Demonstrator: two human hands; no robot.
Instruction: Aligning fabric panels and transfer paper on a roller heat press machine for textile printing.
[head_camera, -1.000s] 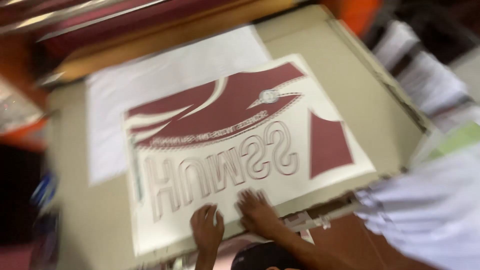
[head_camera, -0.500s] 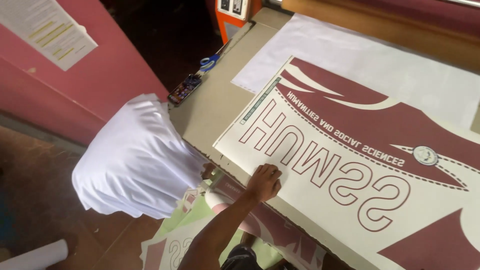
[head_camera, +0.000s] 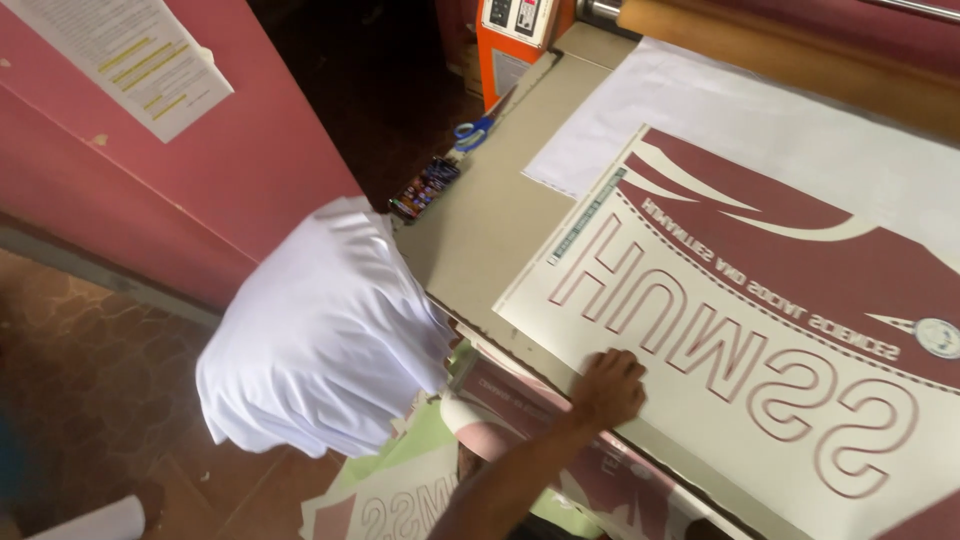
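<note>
Head view: one hand (head_camera: 607, 388), seemingly the left, lies palm-down with fingers (head_camera: 628, 366) gently spread and flat, gripping nothing, on the near edge of a large maroon-and-white printed sheet (head_camera: 800, 330) bearing outlined block letters. That sheet rests on a flat tan cardboard-topped worktable (head_camera: 480, 230). Half a second ago the same hand pressed the same edge, so the sheet has stayed put while the view swung left; a second ago two hands were on it. The right hand is out of sight now. Left of the fingers, a white fabric bundle (head_camera: 320, 345) hangs off the table edge; below the wrist, more printed sheets (head_camera: 400, 505) lie stacked. Beyond the fingertips sit blue-handled scissors (head_camera: 472, 133) and an orange machine box (head_camera: 515, 40).
</note>
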